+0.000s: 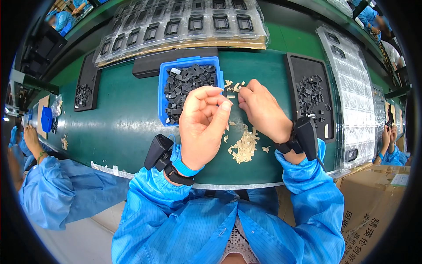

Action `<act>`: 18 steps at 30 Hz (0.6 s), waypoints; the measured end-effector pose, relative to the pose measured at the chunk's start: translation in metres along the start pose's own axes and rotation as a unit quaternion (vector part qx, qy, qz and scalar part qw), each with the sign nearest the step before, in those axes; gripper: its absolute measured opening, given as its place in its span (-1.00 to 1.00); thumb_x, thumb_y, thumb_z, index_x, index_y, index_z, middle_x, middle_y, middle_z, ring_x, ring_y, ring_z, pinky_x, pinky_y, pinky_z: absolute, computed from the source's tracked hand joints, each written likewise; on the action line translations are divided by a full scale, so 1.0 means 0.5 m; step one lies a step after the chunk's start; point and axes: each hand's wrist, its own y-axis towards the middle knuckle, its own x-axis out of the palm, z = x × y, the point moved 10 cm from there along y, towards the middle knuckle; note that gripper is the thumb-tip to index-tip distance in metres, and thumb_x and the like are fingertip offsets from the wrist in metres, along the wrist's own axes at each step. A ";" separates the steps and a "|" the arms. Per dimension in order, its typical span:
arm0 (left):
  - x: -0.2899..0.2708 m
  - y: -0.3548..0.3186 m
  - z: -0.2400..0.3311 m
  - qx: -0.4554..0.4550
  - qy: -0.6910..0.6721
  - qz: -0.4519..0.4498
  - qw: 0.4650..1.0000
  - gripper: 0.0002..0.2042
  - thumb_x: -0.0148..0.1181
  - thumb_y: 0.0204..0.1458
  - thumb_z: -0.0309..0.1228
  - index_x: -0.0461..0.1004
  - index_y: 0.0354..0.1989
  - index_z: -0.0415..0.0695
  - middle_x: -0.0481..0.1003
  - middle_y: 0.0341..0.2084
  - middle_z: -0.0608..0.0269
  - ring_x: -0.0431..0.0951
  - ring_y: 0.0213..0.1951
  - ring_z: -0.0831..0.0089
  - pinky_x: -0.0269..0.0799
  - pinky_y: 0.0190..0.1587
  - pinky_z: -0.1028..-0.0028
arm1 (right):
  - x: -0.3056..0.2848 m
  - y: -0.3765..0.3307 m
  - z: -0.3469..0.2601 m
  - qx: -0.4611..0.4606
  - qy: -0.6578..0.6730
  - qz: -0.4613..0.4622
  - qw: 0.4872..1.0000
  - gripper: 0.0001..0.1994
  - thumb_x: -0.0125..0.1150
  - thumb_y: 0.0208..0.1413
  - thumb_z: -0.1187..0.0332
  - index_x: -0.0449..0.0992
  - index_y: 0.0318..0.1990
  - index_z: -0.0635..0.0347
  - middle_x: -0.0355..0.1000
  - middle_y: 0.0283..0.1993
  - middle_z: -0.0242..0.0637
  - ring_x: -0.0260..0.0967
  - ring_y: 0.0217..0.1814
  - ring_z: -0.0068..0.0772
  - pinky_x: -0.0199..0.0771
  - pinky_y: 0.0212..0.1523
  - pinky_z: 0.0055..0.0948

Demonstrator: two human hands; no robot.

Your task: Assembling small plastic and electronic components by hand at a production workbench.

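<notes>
My left hand [203, 125] is raised palm-up over the near right corner of a blue bin [162, 94]. Its fingers are curled and the thumb tip is close to them; whatever lies between them is too small to make out. Small black plastic parts [193, 77] fill the bin. To its right, my right hand [264, 110] is closed with its fingertips pinched together, beside scattered cream-coloured slips [235, 87]. What that pinch holds, if anything, is hidden. A larger heap of the same cream slips [245, 146] lies on the green table between my wrists.
A black tray [327, 127] at right and another black tray [91, 94] at left hold more black parts. Clear blister trays with black frames [173, 27] stand at the back; another clear tray [351, 88] is at far right. Co-workers sit on both sides. A cardboard box [373, 207] stands near right.
</notes>
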 end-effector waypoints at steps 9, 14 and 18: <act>0.003 0.000 0.001 -0.001 -0.004 -0.002 1.000 -0.78 0.06 0.07 -0.56 0.26 -0.11 -0.19 0.45 -0.38 0.21 0.36 -0.58 0.67 0.26 -0.59 0.70 | 0.001 -0.004 0.024 0.043 0.084 -0.035 0.995 -0.82 0.21 -0.17 0.60 0.43 -0.33 0.34 0.29 -0.28 -0.05 0.34 -0.23 0.01 0.40 -0.20 -0.23; -0.001 0.000 0.003 -0.006 0.000 0.003 1.000 -0.78 0.06 0.07 -0.55 0.27 -0.12 -0.19 0.44 -0.37 0.21 0.36 -0.58 0.67 0.25 -0.59 0.70 | -0.011 -0.002 0.030 0.079 0.085 -0.008 0.993 -0.84 0.20 -0.14 0.56 0.44 -0.32 0.32 0.31 -0.28 -0.06 0.36 -0.27 0.02 0.41 -0.22 -0.20; -0.004 0.002 0.008 0.006 -0.005 0.007 1.000 -0.79 0.06 0.07 -0.55 0.27 -0.12 -0.19 0.44 -0.38 0.22 0.35 -0.58 0.67 0.25 -0.59 0.69 | -0.023 0.011 0.055 0.102 0.064 0.045 0.992 -0.82 0.20 -0.12 0.54 0.46 -0.29 0.28 0.31 -0.26 -0.05 0.36 -0.25 0.03 0.40 -0.21 -0.19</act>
